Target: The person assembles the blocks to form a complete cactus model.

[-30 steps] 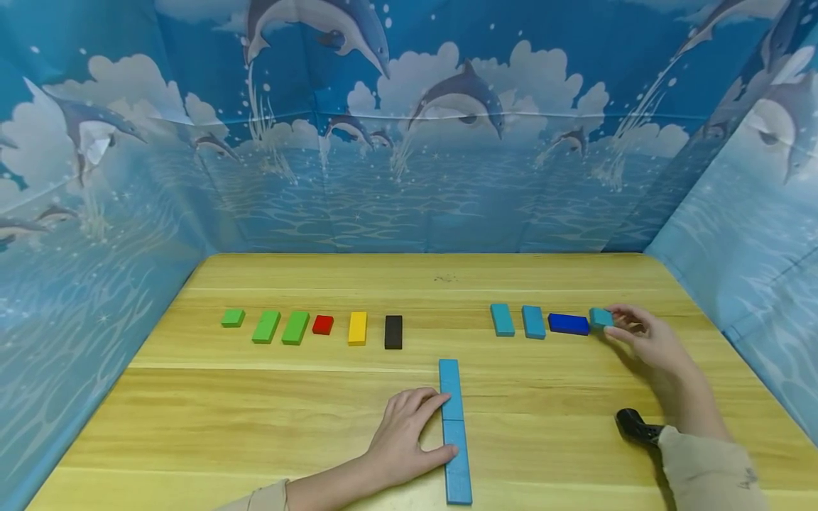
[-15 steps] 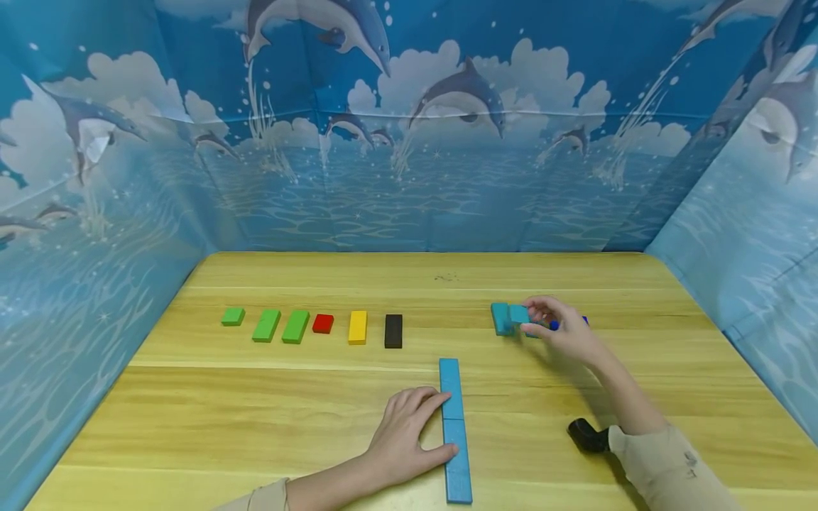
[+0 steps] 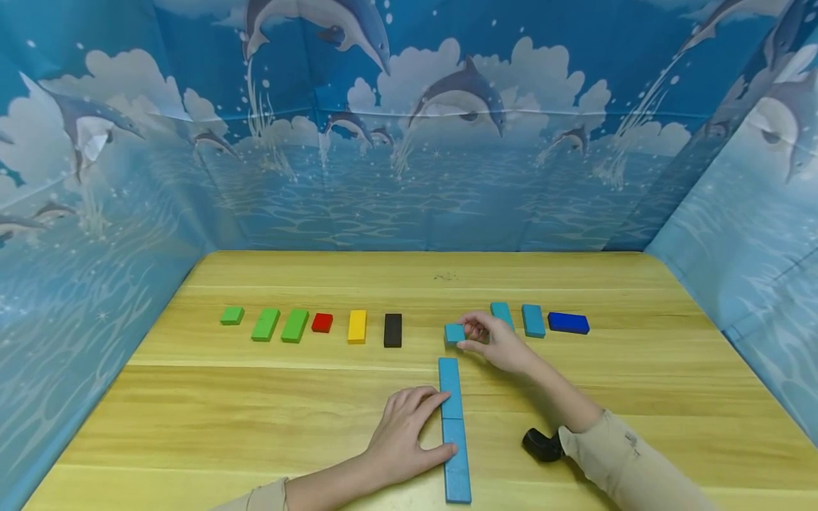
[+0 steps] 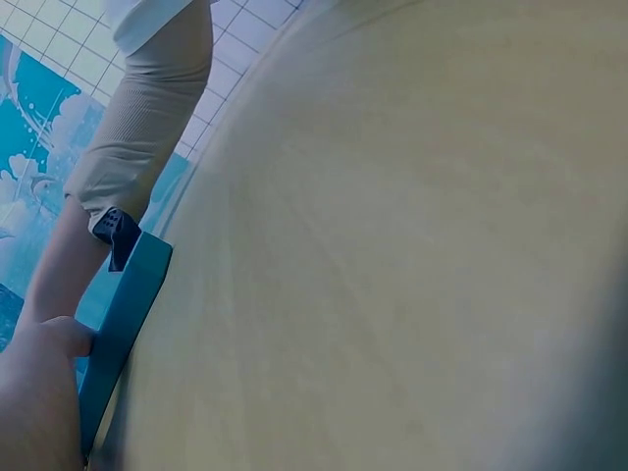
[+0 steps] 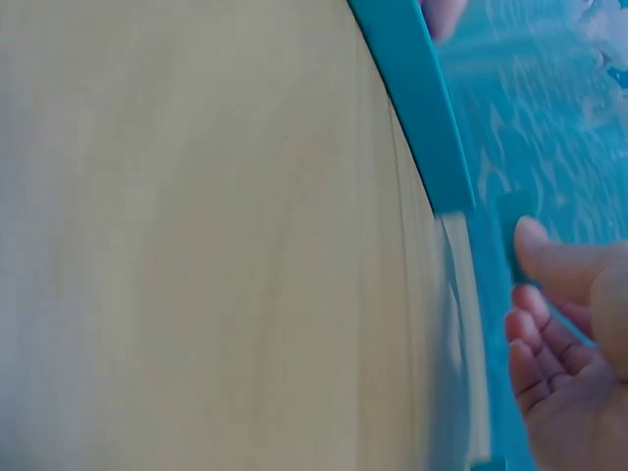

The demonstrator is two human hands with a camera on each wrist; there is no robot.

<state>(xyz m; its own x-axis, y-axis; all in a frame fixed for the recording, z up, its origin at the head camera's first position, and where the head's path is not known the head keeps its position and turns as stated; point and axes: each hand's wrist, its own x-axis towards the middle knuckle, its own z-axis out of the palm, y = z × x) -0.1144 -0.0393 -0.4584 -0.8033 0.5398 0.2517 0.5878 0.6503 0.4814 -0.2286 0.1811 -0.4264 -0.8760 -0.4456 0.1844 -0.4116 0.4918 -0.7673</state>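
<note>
Three green blocks (image 3: pixel 232 316): toward the far left corner of the wooden surface (image 3: pixel 224 404), spaced apart; a short one leftmost, then two longer ones.
Red block (image 3: pixel 322 323): just beside the third green one, short, flat on the surface.
Yellow block (image 3: pixel 357 327): next along, a narrow end facing the far edge.
Black block (image 3: pixel 393 331): right of the yellow, set the same way.
Left hand (image 3: pixel 402 434): thumb and forefinger spread well apart, their tips resting on the strip; grips nothing.
Light-blue strip (image 3: pixel 451 387): two long blocks end to end, running lengthwise toward the far edge.
Small light-blue block (image 3: pixel 454 333): raised off the surface, near the strip's far end.
Right hand (image 3: pixel 500 346): nearly closed, pinching that small block between thumb and fingers.
Two light-blue blocks (image 3: pixel 533 321): nearer the far edge, well apart from the strip; the right hand partly covers the left one.
Black device (image 3: pixel 542 445): at the right sleeve's cuff.
Dark blue block (image 3: pixel 569 323): lying crosswise, closest to the right edge.
</note>
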